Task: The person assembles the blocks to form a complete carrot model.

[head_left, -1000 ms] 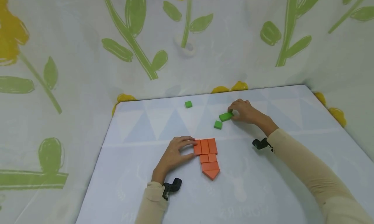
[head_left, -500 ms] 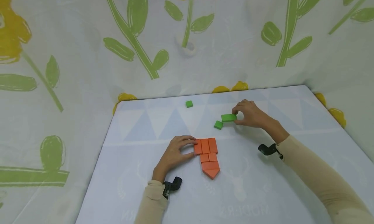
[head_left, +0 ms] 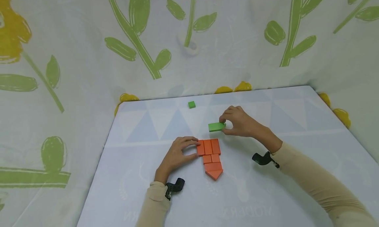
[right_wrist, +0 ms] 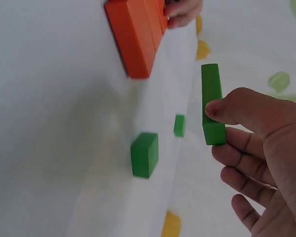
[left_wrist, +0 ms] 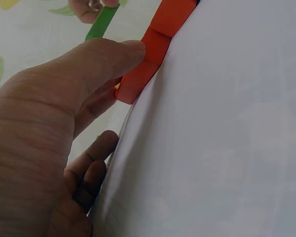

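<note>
In the head view my left hand (head_left: 177, 154) pinches the leftmost block (head_left: 200, 148) of a flat orange block figure between thumb and fingers. That figure has three upright rectangles on top, two small blocks (head_left: 211, 158) below, then a wide rectangle and a triangular block (head_left: 214, 174) pointing toward me. My right hand (head_left: 240, 121) pinches a green rectangular block (head_left: 215, 127) by one end, raised above the table behind the orange figure. In the right wrist view a small green block (right_wrist: 145, 154) lies beneath it; the head view hides that one behind the held block.
Another small green block (head_left: 191, 104) lies near the far edge of the white patterned table (head_left: 142, 174). A flower-print cloth (head_left: 88, 56) rises behind and at the sides. Each wrist wears a black camera mount (head_left: 175, 186).
My right hand first drew the green rectangular block slightly right, then lifted it and carried it left and nearer, over the small green block. My left hand has stayed in place.
</note>
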